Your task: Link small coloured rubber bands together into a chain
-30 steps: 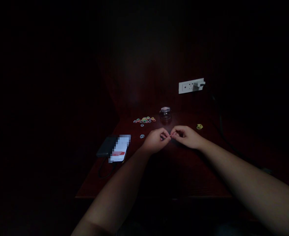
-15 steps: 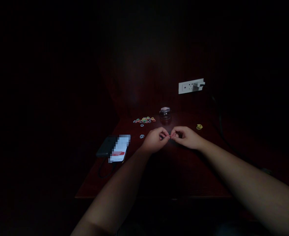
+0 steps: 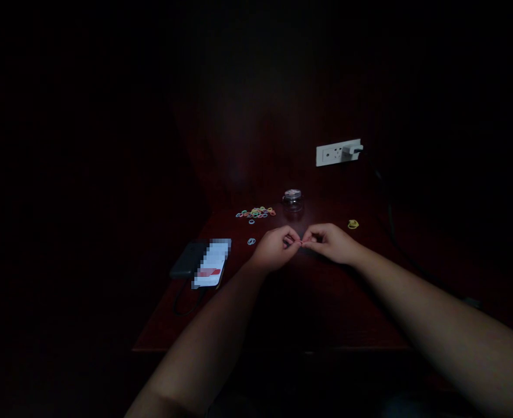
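Over the middle of the table, my left hand [image 3: 277, 248] and my right hand [image 3: 331, 244] meet at their fingertips. Both are closed in a pinch on a small reddish hair tie [image 3: 301, 242], which the fingers almost wholly cover. Left of my left hand lie a couple of pale blue hair ties [image 3: 251, 241], with a single blue hair tie [image 3: 251, 222] behind them. Farther back is a loose pile of colourful hair ties [image 3: 256, 213]. Yellow hair ties [image 3: 353, 224] lie together beyond my right hand.
A clear lidded jar [image 3: 293, 200] stands behind my hands. At the left, a lit phone [image 3: 212, 264] rests against a dark box-shaped device [image 3: 188, 259], with a cable looping below. A wall socket [image 3: 338, 152] holds a plug. The dark red table [image 3: 186, 331] has its front edge near my forearms.
My fingertips have drawn slightly closer together, and less of the reddish hair tie shows between them. The other things lie as before, apart from a tiny shift of the view.
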`<state>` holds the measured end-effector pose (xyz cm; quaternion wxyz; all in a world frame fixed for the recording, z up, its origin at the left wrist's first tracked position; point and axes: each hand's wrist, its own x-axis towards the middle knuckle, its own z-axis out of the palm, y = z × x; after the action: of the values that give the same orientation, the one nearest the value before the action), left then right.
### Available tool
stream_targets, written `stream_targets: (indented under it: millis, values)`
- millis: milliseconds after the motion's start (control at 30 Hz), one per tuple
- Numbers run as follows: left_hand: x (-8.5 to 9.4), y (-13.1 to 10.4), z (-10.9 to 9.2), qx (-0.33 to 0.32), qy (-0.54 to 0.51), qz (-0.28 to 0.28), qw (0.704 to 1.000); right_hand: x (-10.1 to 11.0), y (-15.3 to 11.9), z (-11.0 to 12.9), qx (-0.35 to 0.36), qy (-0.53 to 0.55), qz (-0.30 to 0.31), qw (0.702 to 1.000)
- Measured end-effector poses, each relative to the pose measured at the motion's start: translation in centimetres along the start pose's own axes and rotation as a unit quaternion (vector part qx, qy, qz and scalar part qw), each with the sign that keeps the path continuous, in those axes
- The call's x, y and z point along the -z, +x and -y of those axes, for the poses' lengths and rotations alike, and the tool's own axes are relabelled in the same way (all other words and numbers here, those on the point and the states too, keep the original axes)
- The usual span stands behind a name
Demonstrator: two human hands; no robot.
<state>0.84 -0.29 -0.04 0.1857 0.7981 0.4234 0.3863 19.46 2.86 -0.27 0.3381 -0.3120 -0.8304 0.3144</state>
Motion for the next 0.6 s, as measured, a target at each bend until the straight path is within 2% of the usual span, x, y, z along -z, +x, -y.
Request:
stream_targets:
  millis: [600]
  values:
    - [-0.06, -0.06, -0.03, 0.017, -0.02, 0.011, 1.0, 0.11, -0.01, 0.18, 0.018, 0.0, -0.029, 0.999]
